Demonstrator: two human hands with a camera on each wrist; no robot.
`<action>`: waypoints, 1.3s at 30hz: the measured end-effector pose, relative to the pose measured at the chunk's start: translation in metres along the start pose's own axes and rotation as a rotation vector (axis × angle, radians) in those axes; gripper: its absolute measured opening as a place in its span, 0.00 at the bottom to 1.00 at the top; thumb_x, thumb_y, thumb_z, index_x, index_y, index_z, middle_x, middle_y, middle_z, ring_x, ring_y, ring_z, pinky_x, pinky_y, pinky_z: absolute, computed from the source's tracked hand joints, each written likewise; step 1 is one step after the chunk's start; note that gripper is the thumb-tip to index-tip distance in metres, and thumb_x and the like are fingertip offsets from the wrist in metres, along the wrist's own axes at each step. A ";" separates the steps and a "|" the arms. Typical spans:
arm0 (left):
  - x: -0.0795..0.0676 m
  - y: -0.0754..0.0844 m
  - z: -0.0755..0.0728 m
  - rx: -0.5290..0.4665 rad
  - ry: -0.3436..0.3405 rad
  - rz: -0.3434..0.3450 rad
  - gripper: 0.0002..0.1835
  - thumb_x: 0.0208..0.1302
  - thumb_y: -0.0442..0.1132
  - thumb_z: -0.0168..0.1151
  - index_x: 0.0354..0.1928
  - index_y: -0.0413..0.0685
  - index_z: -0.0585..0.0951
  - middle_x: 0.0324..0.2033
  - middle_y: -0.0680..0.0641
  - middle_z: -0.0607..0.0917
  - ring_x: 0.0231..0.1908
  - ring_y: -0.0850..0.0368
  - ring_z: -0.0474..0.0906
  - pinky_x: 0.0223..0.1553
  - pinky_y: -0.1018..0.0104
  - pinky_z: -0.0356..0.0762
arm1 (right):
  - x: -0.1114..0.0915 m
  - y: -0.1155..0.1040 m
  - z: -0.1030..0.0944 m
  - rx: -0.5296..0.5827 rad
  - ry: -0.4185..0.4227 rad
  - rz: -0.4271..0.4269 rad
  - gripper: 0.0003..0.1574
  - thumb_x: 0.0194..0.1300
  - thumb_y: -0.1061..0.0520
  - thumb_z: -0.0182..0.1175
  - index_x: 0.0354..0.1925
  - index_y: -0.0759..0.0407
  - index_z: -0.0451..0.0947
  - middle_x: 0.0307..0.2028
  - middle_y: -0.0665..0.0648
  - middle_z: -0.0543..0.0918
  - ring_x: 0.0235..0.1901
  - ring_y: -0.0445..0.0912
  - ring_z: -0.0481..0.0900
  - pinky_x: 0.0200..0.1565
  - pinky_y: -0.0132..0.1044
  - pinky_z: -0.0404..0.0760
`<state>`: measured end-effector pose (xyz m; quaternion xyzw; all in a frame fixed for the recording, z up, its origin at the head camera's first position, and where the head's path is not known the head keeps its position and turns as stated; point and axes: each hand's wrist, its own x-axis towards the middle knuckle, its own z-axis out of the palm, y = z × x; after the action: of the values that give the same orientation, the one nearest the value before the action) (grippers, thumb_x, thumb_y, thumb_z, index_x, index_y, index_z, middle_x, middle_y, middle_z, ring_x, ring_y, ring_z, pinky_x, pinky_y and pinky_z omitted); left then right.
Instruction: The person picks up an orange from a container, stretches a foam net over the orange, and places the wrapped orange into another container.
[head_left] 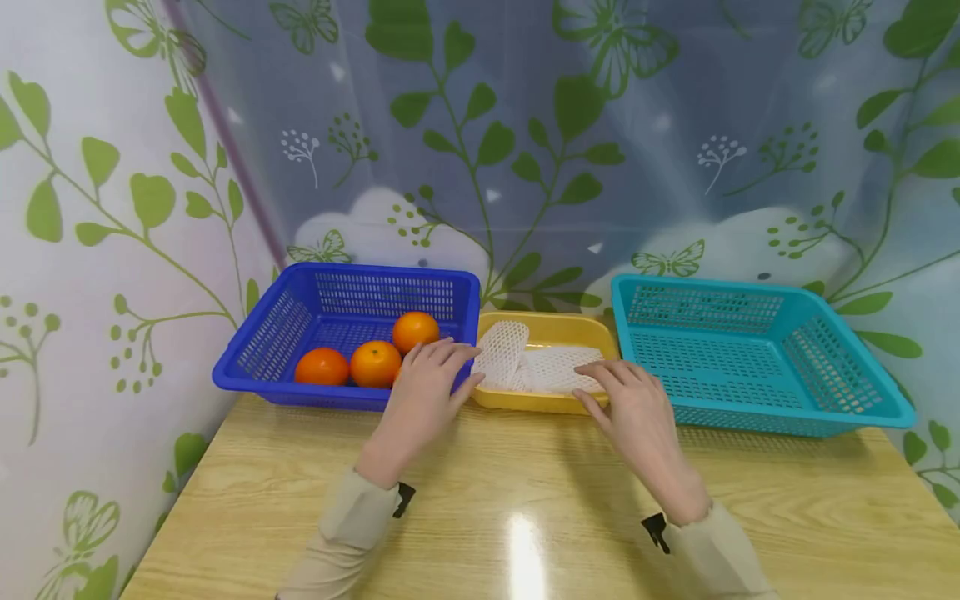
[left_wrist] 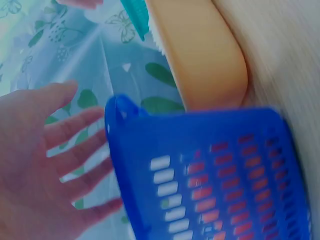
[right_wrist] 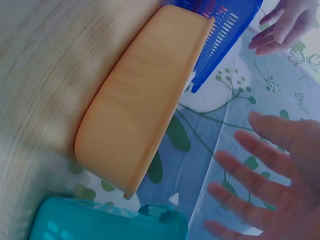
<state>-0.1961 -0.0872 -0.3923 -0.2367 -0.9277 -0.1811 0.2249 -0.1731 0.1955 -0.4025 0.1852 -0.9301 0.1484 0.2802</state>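
My left hand [head_left: 423, 387] hovers over the right front corner of the blue basket [head_left: 300, 275], its fingers spread and holding nothing. Several oranges [head_left: 376, 364] lie in that basket, one of them partly hidden behind the hand. White foam net sleeves [head_left: 501, 354] rest in the yellow tray [head_left: 525, 402] between the two baskets. Above the tray's right front end is my right hand [head_left: 636, 408], fingers apart and nothing in its grasp. In the right wrist view the palm of the right hand [right_wrist: 280, 175] faces the yellow tray's side.
A turquoise basket [head_left: 765, 417] stands at the right, close beside the yellow tray. All three containers line the back of the wooden table [head_left: 480, 500]. Behind them hangs a curtain [head_left: 517, 208] printed with leaves and butterflies.
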 end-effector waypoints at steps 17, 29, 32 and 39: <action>-0.005 -0.097 -0.061 0.053 0.013 -0.249 0.09 0.70 0.41 0.65 0.46 0.44 0.87 0.39 0.43 0.89 0.32 0.43 0.84 0.26 0.50 0.81 | 0.002 -0.025 0.010 0.191 -0.032 0.026 0.07 0.61 0.58 0.73 0.36 0.53 0.83 0.27 0.49 0.83 0.24 0.44 0.80 0.26 0.33 0.78; -0.004 -0.152 -0.074 0.112 -0.377 -0.449 0.29 0.62 0.48 0.71 0.58 0.36 0.79 0.53 0.28 0.80 0.52 0.25 0.76 0.49 0.31 0.75 | 0.016 -0.048 0.025 0.284 -0.022 -0.036 0.09 0.62 0.57 0.73 0.41 0.52 0.84 0.32 0.49 0.87 0.29 0.46 0.85 0.30 0.34 0.82; -0.002 -0.159 -0.071 0.087 -0.499 -0.475 0.37 0.59 0.53 0.73 0.63 0.34 0.76 0.57 0.26 0.78 0.55 0.24 0.73 0.51 0.31 0.74 | 0.021 -0.055 0.028 0.295 -0.029 -0.042 0.09 0.63 0.56 0.72 0.42 0.52 0.84 0.33 0.49 0.87 0.30 0.46 0.85 0.33 0.35 0.83; -0.001 -0.173 -0.062 0.044 -0.620 -0.434 0.41 0.54 0.59 0.75 0.58 0.32 0.77 0.53 0.28 0.81 0.52 0.29 0.76 0.52 0.36 0.75 | 0.030 -0.072 0.036 0.318 -0.037 -0.063 0.08 0.65 0.55 0.71 0.43 0.51 0.84 0.34 0.49 0.87 0.31 0.43 0.84 0.31 0.34 0.82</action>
<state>-0.2648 -0.2571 -0.3806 -0.0736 -0.9839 -0.1243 -0.1053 -0.1820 0.1099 -0.4015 0.2588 -0.8937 0.2814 0.2348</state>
